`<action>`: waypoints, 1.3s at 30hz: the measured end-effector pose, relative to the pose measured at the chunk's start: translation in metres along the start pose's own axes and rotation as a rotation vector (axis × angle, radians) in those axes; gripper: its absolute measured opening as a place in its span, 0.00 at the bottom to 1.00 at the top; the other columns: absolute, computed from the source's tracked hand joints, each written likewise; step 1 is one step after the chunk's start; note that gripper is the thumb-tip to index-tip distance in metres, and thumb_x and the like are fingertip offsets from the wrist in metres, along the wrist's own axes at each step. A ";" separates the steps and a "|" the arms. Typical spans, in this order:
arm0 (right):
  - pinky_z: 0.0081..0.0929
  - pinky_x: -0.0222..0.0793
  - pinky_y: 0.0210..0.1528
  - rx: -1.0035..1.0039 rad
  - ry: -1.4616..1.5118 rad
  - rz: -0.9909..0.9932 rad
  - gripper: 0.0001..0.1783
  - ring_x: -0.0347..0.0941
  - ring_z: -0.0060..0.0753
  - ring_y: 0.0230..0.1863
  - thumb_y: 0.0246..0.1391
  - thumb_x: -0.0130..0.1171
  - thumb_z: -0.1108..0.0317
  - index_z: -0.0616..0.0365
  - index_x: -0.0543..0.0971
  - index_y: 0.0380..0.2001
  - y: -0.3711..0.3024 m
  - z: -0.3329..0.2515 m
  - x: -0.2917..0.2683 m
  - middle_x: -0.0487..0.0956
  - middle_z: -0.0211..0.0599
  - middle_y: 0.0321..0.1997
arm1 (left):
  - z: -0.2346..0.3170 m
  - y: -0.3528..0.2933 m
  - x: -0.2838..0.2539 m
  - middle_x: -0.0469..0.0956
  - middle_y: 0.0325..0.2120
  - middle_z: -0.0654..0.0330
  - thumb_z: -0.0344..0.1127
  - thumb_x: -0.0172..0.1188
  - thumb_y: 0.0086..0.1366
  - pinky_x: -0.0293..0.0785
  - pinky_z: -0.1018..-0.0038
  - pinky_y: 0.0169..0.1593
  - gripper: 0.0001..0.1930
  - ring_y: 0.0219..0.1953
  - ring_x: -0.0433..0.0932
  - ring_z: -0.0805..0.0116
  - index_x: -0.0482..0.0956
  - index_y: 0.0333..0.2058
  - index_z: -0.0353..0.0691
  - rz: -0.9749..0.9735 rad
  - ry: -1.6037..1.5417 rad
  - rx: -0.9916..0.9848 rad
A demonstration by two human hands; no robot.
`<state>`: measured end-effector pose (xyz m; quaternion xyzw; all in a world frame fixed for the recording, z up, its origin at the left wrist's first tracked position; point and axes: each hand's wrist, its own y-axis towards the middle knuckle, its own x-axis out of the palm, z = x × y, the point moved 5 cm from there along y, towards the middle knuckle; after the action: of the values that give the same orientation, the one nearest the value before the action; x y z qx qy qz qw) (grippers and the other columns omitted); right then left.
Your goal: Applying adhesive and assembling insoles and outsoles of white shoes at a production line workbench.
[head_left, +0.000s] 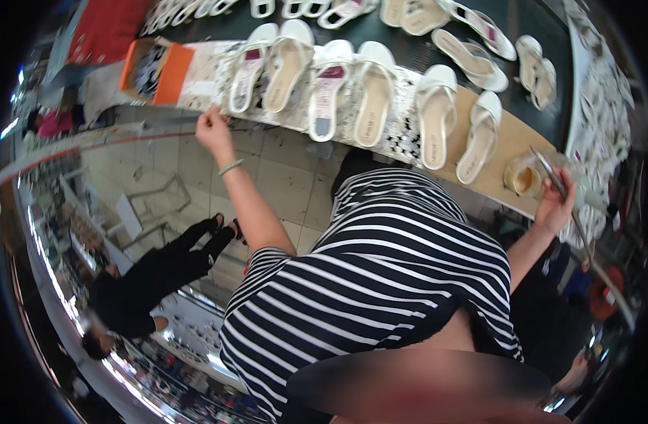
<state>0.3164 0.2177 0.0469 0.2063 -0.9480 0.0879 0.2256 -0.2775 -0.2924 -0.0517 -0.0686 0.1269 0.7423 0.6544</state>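
One stick (547, 168) is slanting over the bench's (513, 138) right end, near the cup (510, 177), its long axis pointing away and leftward; the right hand (558, 199) is gripping it, perhaps for keeping the cup reachable. Sandals (437, 120) are pointing toes away, probably for easy handling. The left hand (214, 134) is curling; whether it is holding something, I cannot tell.

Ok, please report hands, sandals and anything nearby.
Right hand holding thin tool. Left hand near table. White sandals on table. Cup near right hand.
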 end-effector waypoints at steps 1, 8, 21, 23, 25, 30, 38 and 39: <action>0.30 0.69 0.42 -0.020 -0.028 0.024 0.24 0.74 0.36 0.38 0.68 0.39 0.56 0.67 0.75 0.49 -0.002 -0.001 0.001 0.79 0.52 0.46 | -0.004 -0.002 0.015 0.70 0.15 0.65 0.37 0.62 0.63 0.70 0.79 0.24 0.14 0.18 0.68 0.78 0.74 0.24 0.34 -0.023 -0.044 -0.021; 0.27 0.66 0.40 -0.076 -0.097 0.093 0.26 0.73 0.33 0.35 0.67 0.38 0.54 0.68 0.75 0.47 -0.008 -0.009 0.018 0.80 0.50 0.42 | 0.059 -0.072 0.100 0.71 0.17 0.65 0.40 0.58 0.67 0.68 0.79 0.31 0.17 0.22 0.71 0.77 0.69 0.21 0.39 -0.261 -0.146 0.012; 0.15 0.52 0.19 0.363 -0.906 0.224 0.11 0.60 0.13 0.17 0.53 0.51 0.69 0.59 0.81 0.35 -0.036 0.078 -0.009 0.72 0.25 0.17 | 0.061 -0.289 0.267 0.75 0.38 0.57 0.39 0.59 0.65 0.75 0.67 0.43 0.22 0.37 0.77 0.67 0.63 0.53 0.39 -1.245 -0.335 -0.770; 0.16 0.49 0.16 0.490 -0.820 0.241 0.11 0.58 0.13 0.14 0.54 0.53 0.65 0.59 0.81 0.33 -0.043 0.098 -0.011 0.71 0.24 0.16 | 0.028 -0.303 0.277 0.75 0.43 0.56 0.44 0.58 0.65 0.72 0.65 0.47 0.28 0.42 0.75 0.64 0.61 0.58 0.39 -1.217 -0.232 -0.856; 0.17 0.46 0.13 0.616 -0.731 0.239 0.12 0.56 0.14 0.12 0.55 0.55 0.62 0.60 0.80 0.31 -0.049 0.121 -0.016 0.69 0.24 0.15 | 0.009 -0.320 0.287 0.74 0.46 0.55 0.46 0.57 0.65 0.69 0.63 0.49 0.28 0.45 0.74 0.62 0.61 0.58 0.39 -1.343 -0.260 -0.951; 0.17 0.39 0.08 0.825 -0.844 0.110 0.15 0.50 0.11 0.07 0.60 0.54 0.59 0.60 0.78 0.39 -0.046 0.138 -0.012 0.75 0.30 0.21 | 0.008 -0.354 0.300 0.69 0.55 0.53 0.48 0.49 0.68 0.61 0.55 0.61 0.27 0.57 0.67 0.55 0.61 0.60 0.38 -1.320 -0.428 -1.250; 0.17 0.44 0.09 0.541 -0.693 0.196 0.16 0.51 0.11 0.09 0.61 0.50 0.61 0.61 0.77 0.44 -0.009 0.078 0.000 0.77 0.31 0.23 | 0.045 -0.334 0.292 0.69 0.53 0.53 0.44 0.55 0.65 0.60 0.58 0.62 0.30 0.58 0.66 0.54 0.59 0.61 0.37 -1.247 -0.080 -0.963; 0.15 0.43 0.09 0.532 -0.668 0.173 0.17 0.51 0.10 0.09 0.62 0.50 0.60 0.62 0.76 0.45 -0.001 0.073 0.002 0.77 0.32 0.24 | 0.060 -0.311 0.305 0.68 0.52 0.51 0.41 0.59 0.61 0.60 0.59 0.61 0.31 0.57 0.66 0.52 0.60 0.60 0.36 -1.167 -0.009 -0.377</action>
<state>0.2865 0.1971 -0.0162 0.1943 -0.9271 0.2762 -0.1625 -0.0072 0.0497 -0.1063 -0.2382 -0.0680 0.2713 0.9301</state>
